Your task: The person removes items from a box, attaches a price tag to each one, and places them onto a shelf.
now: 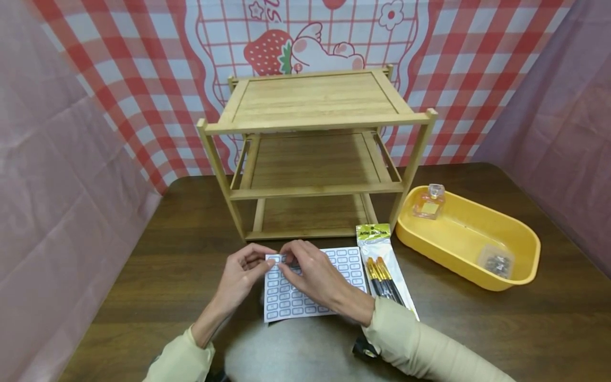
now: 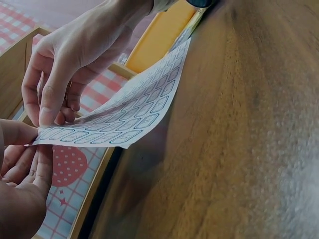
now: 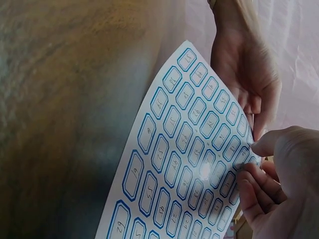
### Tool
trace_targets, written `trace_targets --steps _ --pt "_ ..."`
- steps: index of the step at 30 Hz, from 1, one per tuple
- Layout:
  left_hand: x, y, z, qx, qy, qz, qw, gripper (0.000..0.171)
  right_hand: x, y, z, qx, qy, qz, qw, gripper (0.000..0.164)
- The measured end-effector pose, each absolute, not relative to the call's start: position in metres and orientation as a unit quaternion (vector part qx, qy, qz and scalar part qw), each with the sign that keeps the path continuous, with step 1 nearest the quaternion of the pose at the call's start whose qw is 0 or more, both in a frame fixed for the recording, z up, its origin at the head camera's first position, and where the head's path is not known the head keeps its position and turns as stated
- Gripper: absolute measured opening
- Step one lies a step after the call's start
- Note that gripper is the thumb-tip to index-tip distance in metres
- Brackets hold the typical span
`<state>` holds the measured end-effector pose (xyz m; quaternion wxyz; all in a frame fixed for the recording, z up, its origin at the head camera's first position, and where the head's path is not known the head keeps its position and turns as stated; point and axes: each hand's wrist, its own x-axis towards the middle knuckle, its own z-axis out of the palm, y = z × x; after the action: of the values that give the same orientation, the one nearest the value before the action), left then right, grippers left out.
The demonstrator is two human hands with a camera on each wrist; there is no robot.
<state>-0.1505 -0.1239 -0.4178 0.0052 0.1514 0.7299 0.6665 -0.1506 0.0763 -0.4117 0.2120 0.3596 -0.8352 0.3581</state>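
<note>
A white sheet of blue-framed stickers (image 1: 298,302), with handwritten numbers in the frames, is held up off the brown table at its far left corner. My left hand (image 1: 237,276) pinches that corner between thumb and fingers. Right beside it, my right hand (image 1: 317,273) has its thumb and fingertips at the same edge, pinching it close to a corner sticker. In the left wrist view the sheet (image 2: 134,109) bends and slants down away from both hands. The right wrist view shows the numbered stickers (image 3: 172,122) face on, with the right fingertips (image 3: 247,181) at the edge.
A three-tier wooden shelf (image 1: 315,127) stands behind the sheet. To the right lies a packet of artist brushes (image 1: 382,270). Beyond it, a yellow basin (image 1: 458,239) holds a perfume bottle (image 1: 428,204) and a small clear box (image 1: 496,262) of metal pieces.
</note>
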Motion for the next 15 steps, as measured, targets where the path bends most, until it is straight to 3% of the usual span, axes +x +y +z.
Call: trace_targets --steps 15 --pt "-0.1503 -0.1238 -0.4198 0.147 0.725 0.673 0.010 0.018 -0.1508 0.0763 -0.4149 0.364 -0.833 0.357 0.218 0.024"
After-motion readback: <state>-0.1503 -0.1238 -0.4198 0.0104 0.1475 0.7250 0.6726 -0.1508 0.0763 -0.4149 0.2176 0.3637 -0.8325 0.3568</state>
